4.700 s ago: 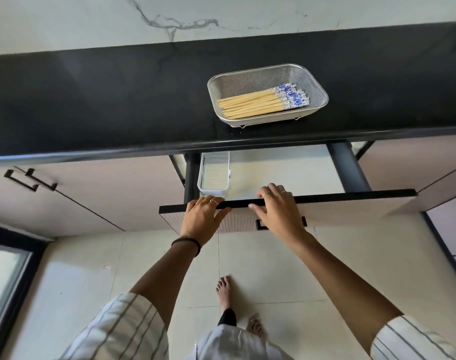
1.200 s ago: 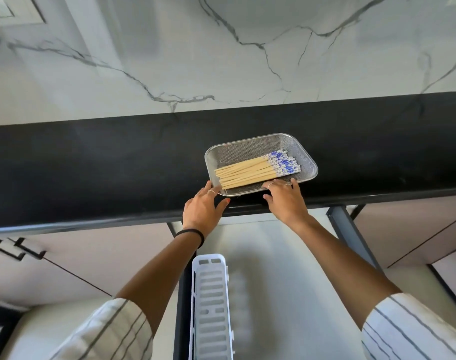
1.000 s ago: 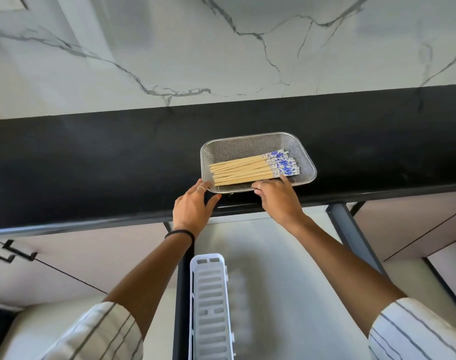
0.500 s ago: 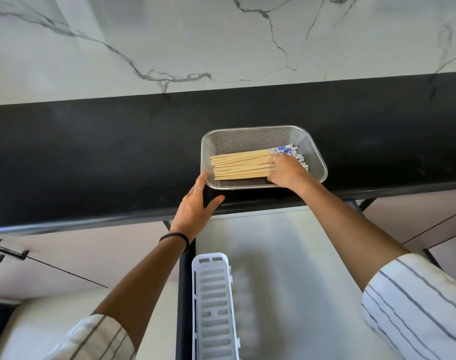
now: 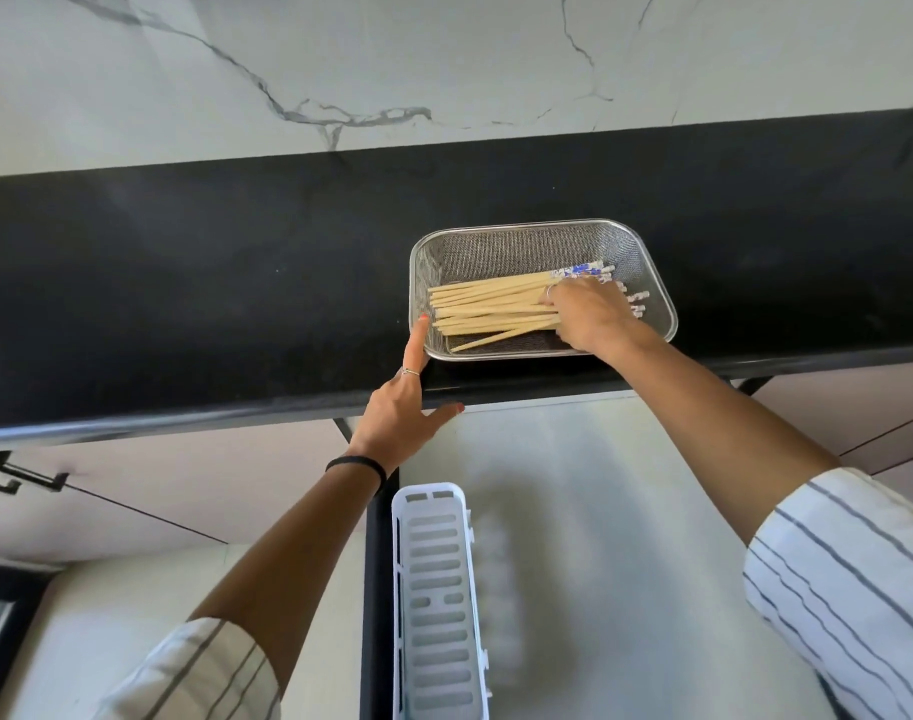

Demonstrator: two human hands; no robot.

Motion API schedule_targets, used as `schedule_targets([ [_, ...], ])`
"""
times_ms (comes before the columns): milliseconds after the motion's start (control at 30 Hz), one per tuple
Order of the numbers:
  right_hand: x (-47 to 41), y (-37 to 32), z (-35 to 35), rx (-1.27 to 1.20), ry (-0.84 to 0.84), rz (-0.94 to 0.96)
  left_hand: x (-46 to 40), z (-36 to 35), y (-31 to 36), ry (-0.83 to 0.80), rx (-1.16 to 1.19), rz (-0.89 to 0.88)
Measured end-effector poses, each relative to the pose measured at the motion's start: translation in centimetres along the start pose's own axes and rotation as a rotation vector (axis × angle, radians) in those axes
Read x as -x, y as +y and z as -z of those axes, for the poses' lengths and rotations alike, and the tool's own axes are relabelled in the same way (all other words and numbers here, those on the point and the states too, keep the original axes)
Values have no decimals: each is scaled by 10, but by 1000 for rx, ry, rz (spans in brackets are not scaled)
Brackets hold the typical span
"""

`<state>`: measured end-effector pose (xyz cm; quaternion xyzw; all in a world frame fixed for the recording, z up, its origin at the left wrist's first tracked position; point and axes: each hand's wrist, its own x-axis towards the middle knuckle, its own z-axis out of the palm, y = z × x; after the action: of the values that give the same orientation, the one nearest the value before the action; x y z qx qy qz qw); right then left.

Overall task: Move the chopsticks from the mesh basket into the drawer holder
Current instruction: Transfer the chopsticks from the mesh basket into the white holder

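A steel mesh basket [image 5: 527, 241] sits on the black counter near its front edge. In it lies a bundle of pale wooden chopsticks [image 5: 490, 306] with blue-and-white ends pointing right. My right hand [image 5: 589, 317] is inside the basket, fingers curled over the patterned ends of the bundle; one chopstick splays out at the front. My left hand [image 5: 402, 407] rests on the counter edge, its index finger stretched up to the basket's left rim. The white slotted holder [image 5: 436, 600] stands empty at the left side of the open drawer below.
The open drawer's pale floor [image 5: 599, 537] stretches right of the holder. A black counter [image 5: 210, 283] runs across the view under a white marble wall. Cabinet fronts with black handles [image 5: 23, 478] are at the lower left.
My right hand went from the basket's front rim into the basket and curled onto the chopsticks. My left index finger reached up to the basket's left rim. The drawer was pulled open earlier.
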<state>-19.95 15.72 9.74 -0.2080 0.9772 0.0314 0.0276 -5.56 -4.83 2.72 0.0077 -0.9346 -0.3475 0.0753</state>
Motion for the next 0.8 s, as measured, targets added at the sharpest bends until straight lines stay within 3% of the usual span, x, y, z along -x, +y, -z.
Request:
schedule_targets([
  [200, 5, 4, 7, 2, -88, 76, -1, 4, -3, -74, -11, -15],
  [600, 17, 13, 31, -48, 110, 98, -4, 6, -2, -146, -59, 0],
  [700, 26, 7, 45, -214, 121, 108, -2, 6, 0, -148, -53, 7],
  [800, 51, -4, 54, -525, 1, 90, -2, 8, 3, -153, -58, 11],
])
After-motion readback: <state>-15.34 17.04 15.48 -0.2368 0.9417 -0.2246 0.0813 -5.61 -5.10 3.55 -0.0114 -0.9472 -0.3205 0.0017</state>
